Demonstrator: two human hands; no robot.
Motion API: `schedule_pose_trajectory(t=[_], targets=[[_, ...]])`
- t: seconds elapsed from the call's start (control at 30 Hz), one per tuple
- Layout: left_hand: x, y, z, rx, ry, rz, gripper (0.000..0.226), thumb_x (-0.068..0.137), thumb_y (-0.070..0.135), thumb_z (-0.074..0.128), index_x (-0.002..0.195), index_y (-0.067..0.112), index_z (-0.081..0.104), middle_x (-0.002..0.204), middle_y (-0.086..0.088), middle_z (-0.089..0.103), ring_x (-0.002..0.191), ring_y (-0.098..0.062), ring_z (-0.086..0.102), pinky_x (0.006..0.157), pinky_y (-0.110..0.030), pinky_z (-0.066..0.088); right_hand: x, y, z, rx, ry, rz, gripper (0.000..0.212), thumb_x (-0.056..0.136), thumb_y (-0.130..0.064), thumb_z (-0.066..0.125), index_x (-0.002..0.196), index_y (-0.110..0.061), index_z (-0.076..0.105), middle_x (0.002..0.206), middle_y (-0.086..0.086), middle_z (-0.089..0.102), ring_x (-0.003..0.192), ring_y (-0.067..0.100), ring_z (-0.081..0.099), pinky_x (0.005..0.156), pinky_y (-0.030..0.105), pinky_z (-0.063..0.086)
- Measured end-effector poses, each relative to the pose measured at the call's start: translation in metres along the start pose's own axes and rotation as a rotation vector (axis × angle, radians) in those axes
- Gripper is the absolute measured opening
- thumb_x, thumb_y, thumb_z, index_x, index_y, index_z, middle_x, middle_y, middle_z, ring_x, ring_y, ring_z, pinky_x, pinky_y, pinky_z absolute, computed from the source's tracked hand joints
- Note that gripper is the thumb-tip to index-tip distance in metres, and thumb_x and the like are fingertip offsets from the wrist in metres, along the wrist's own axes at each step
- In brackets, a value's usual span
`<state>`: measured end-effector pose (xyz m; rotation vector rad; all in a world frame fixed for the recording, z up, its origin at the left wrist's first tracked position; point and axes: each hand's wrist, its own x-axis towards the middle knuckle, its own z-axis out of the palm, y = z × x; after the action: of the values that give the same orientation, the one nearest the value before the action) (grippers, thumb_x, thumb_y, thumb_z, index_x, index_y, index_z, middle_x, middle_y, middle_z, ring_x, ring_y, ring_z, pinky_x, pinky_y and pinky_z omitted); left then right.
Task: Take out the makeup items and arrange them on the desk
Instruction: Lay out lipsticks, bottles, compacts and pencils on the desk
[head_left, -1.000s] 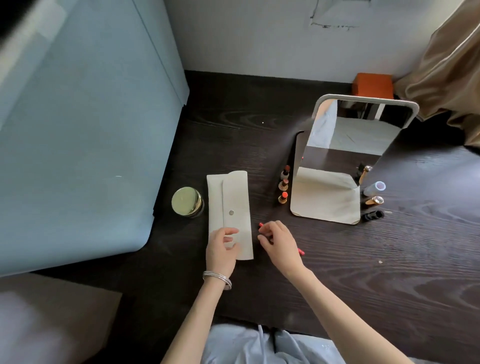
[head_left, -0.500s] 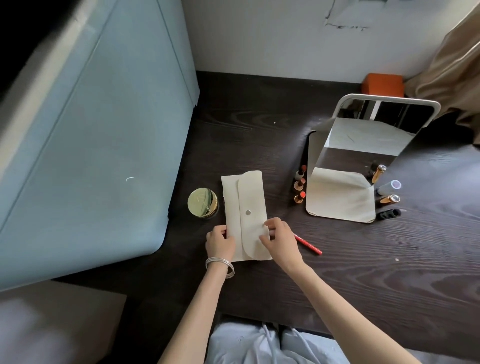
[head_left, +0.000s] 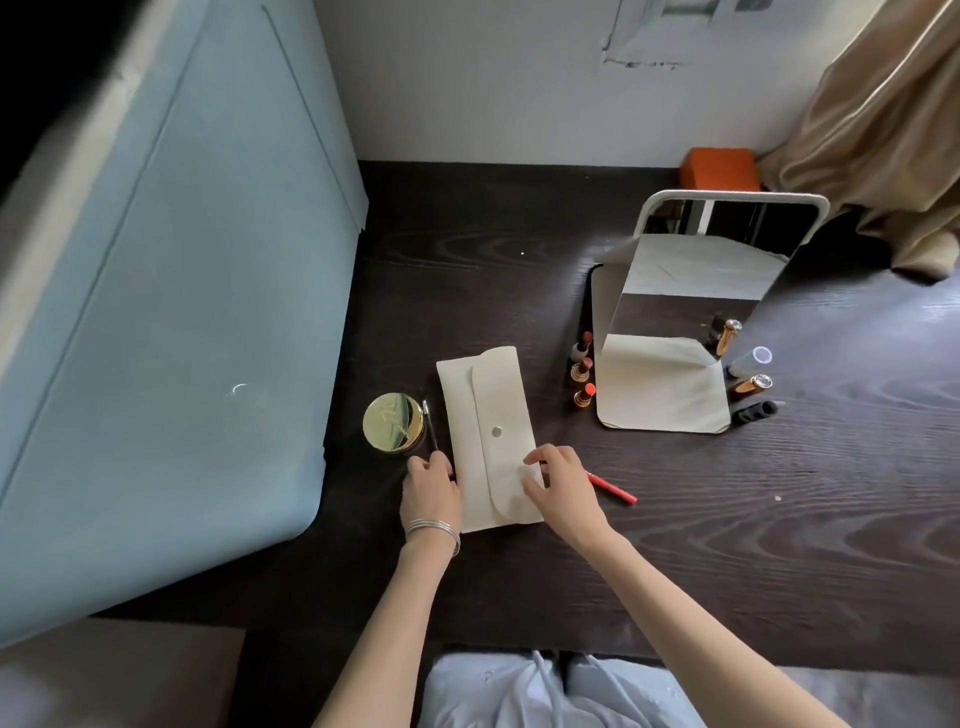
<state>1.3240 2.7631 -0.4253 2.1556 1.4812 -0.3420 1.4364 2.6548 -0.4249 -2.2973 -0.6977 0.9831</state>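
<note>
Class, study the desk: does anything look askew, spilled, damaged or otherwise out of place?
Nothing is spilled or broken. The red pencil lies slanted by itself beside the right hand, apart from the upright lipsticks lined up by the mirror. Both hands rest at the cream pouch, its flap closed.

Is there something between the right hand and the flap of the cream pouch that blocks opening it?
Nothing visible does. The right hand already rests on the cream pouch at its flap; the left hand is at the pouch's left edge. The red pencil lies to the right, clear of the flap.
</note>
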Motion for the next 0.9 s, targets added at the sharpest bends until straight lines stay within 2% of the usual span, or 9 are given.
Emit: schedule_pose_trajectory(t=[0.13, 0.27, 0.33, 0.43, 0.53, 0.63, 0.7, 0.8, 0.9], targets=[[0.002, 0.001, -0.004, -0.109, -0.038, -0.092, 0.021, 0.089, 0.012, 0.057, 0.108, 0.007, 0.050, 0.107, -0.011, 0.058, 0.096, -0.026, 0.062, 0.077, -0.031, 0.053, -0.002, -0.002, -0.001, 0.020, -0.015, 0.003, 0.022, 0.093, -0.017, 0.053, 0.114, -0.013, 0.055, 0.128, 0.005, 0.047, 0.113, 0.018, 0.052, 0.091, 0.024, 0.043], [-0.001, -0.008, -0.008, -0.516, -0.096, -0.256, 0.029, 0.082, 0.008, 0.066, 0.108, 0.007, 0.055, 0.104, -0.011, 0.064, 0.091, -0.026, 0.064, 0.084, -0.041, 0.055, -0.007, -0.003, -0.002, -0.001, 0.031, -0.011, 0.019, 0.093, -0.015, 0.051, 0.110, -0.014, 0.059, 0.120, 0.002, 0.049, 0.106, 0.016, 0.052, 0.087, 0.021, 0.040], [-0.007, -0.008, -0.012, -0.616, -0.129, -0.244, 0.033, 0.082, 0.009, 0.066, 0.114, 0.008, 0.058, 0.106, -0.009, 0.066, 0.094, -0.025, 0.065, 0.086, -0.044, 0.055, -0.011, -0.007, -0.004, 0.027, 0.055, -0.027, 0.018, 0.094, -0.016, 0.050, 0.108, -0.016, 0.061, 0.113, -0.003, 0.051, 0.100, 0.011, 0.053, 0.083, 0.018, 0.042], [-0.019, 0.002, -0.021, -0.752, -0.244, -0.154, 0.024, 0.087, 0.007, 0.061, 0.111, 0.010, 0.063, 0.105, -0.008, 0.066, 0.096, -0.021, 0.064, 0.087, -0.040, 0.055, -0.019, -0.017, -0.009, 0.149, -0.049, -0.056, 0.023, 0.097, -0.023, 0.048, 0.112, -0.016, 0.063, 0.108, -0.006, 0.060, 0.096, 0.005, 0.056, 0.077, 0.011, 0.041], [-0.034, 0.022, -0.029, -0.713, -0.393, 0.025, 0.019, 0.091, 0.008, 0.055, 0.108, 0.014, 0.062, 0.103, -0.002, 0.063, 0.096, -0.015, 0.061, 0.080, -0.025, 0.054, -0.028, -0.024, -0.015, 0.419, -0.151, -0.051, 0.023, 0.097, -0.028, 0.047, 0.109, -0.018, 0.064, 0.104, -0.005, 0.066, 0.099, 0.008, 0.061, 0.087, 0.021, 0.048], [-0.043, 0.038, -0.028, -0.718, -0.521, 0.117, 0.019, 0.093, 0.009, 0.054, 0.110, 0.016, 0.058, 0.096, 0.006, 0.062, 0.090, -0.006, 0.059, 0.063, -0.011, 0.050, -0.031, -0.020, -0.023, 0.554, -0.127, -0.017, 0.018, 0.095, -0.024, 0.052, 0.102, -0.015, 0.066, 0.095, 0.000, 0.069, 0.093, 0.010, 0.064, 0.084, 0.024, 0.051], [-0.043, 0.046, -0.025, -0.731, -0.575, 0.127, 0.022, 0.093, 0.008, 0.053, 0.113, 0.017, 0.057, 0.095, 0.007, 0.061, 0.090, -0.006, 0.059, 0.062, -0.012, 0.052, -0.030, -0.014, -0.028, 0.534, -0.097, -0.006, 0.016, 0.093, -0.023, 0.055, 0.098, -0.013, 0.066, 0.091, 0.002, 0.070, 0.088, 0.012, 0.065, 0.079, 0.023, 0.050], [-0.044, 0.051, -0.018, -0.684, -0.565, 0.132, 0.018, 0.093, 0.008, 0.052, 0.109, 0.014, 0.059, 0.094, 0.003, 0.062, 0.087, -0.007, 0.060, 0.064, -0.014, 0.054, -0.027, -0.005, -0.033, 0.463, -0.098, 0.026, 0.019, 0.091, -0.025, 0.057, 0.098, -0.010, 0.066, 0.091, 0.005, 0.071, 0.088, 0.018, 0.065, 0.082, 0.034, 0.054], [-0.044, 0.054, -0.010, -0.602, -0.504, 0.083, 0.017, 0.093, 0.009, 0.053, 0.108, 0.009, 0.061, 0.092, -0.004, 0.062, 0.083, -0.012, 0.062, 0.068, -0.019, 0.057, -0.024, -0.001, -0.032, 0.314, -0.143, 0.051, 0.028, 0.091, -0.025, 0.058, 0.114, -0.010, 0.063, 0.108, 0.003, 0.068, 0.102, 0.016, 0.063, 0.091, 0.031, 0.051]])
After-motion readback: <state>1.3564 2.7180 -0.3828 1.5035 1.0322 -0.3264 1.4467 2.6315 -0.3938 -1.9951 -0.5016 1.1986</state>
